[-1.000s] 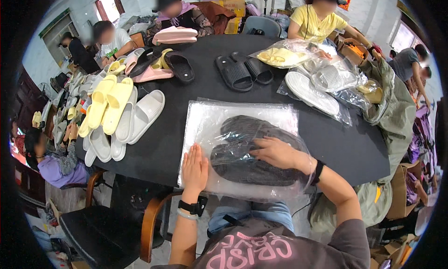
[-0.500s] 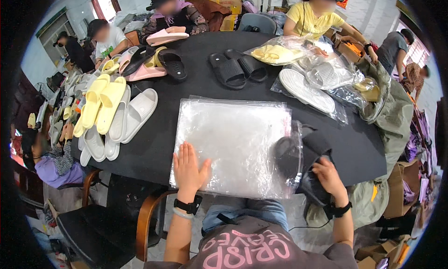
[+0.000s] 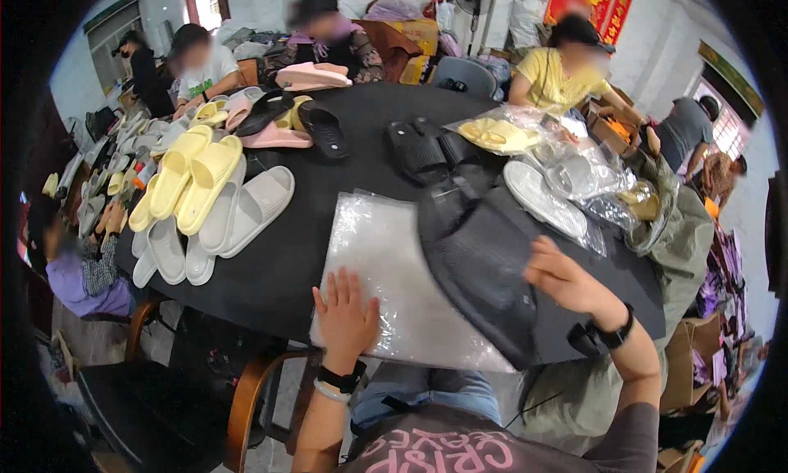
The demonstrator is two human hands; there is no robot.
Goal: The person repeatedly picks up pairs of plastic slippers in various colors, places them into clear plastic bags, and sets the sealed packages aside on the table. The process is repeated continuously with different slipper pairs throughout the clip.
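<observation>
My left hand (image 3: 348,315) lies flat with fingers spread on a stack of clear plastic bags (image 3: 390,264) in front of me. My right hand (image 3: 566,280) is closed at the right side of a pair of black slippers (image 3: 484,264), which is tilted over the right part of the stack. The slippers are smeared by motion; whether the fingers grip their rim or a clear bag around them is hard to see. Beyond them, another pair of black slippers (image 3: 419,151) rests on the black table (image 3: 369,116).
Yellow slippers (image 3: 205,186) and grey slippers (image 3: 258,206) are piled at the left. At the right lie bagged slippers (image 3: 542,198) beside a grey-green cloth (image 3: 677,235). A person in yellow (image 3: 554,79) sits across the table. An armchair (image 3: 246,391) stands by my left arm.
My right hand has raised the black slippers from beside the stack and swung them up and left across it. My left hand stays flat on the bags. The head view has shifted.
</observation>
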